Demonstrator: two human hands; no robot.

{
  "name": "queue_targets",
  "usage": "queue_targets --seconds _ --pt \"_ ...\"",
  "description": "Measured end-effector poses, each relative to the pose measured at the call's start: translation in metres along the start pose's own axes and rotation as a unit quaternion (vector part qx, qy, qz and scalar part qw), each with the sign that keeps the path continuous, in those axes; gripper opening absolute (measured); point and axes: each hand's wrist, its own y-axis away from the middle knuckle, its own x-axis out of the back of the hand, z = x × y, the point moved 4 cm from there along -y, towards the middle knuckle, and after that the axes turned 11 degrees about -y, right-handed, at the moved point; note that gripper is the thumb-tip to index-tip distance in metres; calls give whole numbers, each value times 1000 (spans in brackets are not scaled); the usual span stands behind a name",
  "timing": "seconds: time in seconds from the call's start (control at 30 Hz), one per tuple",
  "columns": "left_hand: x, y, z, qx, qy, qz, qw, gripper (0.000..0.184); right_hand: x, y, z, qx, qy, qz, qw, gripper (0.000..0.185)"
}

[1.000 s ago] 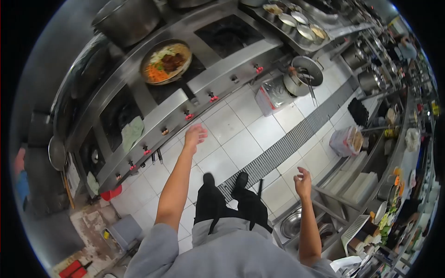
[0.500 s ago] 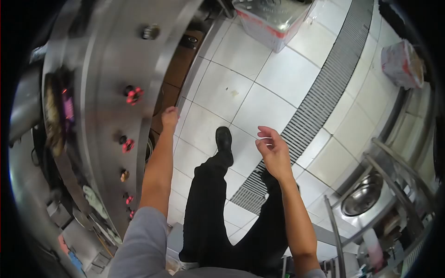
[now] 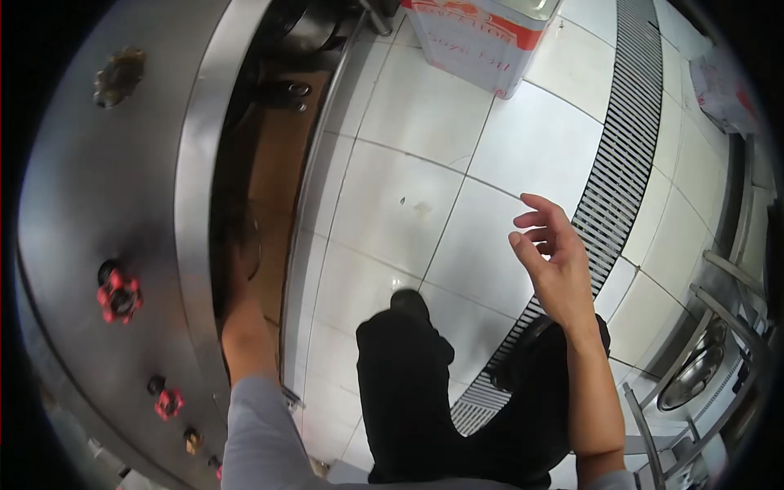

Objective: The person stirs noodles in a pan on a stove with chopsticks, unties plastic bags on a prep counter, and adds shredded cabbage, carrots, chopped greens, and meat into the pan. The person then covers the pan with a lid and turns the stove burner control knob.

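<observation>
My left hand (image 3: 238,269) is reaching into the dark space under the steel cooking range, and shadow and blur hide its fingers. Close beside it shows the curved rim of a round object (image 3: 256,249), perhaps a pan, on the brown lower shelf (image 3: 276,180). Deeper along that shelf lie dark handles with holes at their ends (image 3: 290,94). Over the white floor tiles hangs my right hand (image 3: 557,265), fingers apart and loosely curled, holding nothing.
The range front (image 3: 106,188) carries red valve knobs (image 3: 119,294) on my left. A large square tin (image 3: 474,45) stands ahead. A floor drain grate (image 3: 616,163) runs along the right. A metal rack (image 3: 723,282) with steel bowls (image 3: 692,377) stands at far right.
My left hand has moved from beside the range into the space beneath it. The view has lowered and come closer to the range. My right hand stays raised and spread.
</observation>
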Motion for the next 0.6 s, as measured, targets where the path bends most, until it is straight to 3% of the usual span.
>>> queue_targets --seconds 0.23,0.33,0.47,0.53,0.6 --pt "-7 -13 -16 -7 29 28 999 47 -22 -6 5 16 9 -21 1000 41" --pt "11 37 -6 -34 86 52 994 47 -32 -2 12 6 -11 -24 1000 40" --pt "30 126 28 -32 243 -10 969 43 -32 22 13 -14 10 -4 1000 43" --pt "26 165 48 -54 343 38 937 35 -18 39 12 -22 -6 30 999 43" --pt "64 214 77 -136 336 70 929 35 -3 61 16 -32 -19 60 997 42"
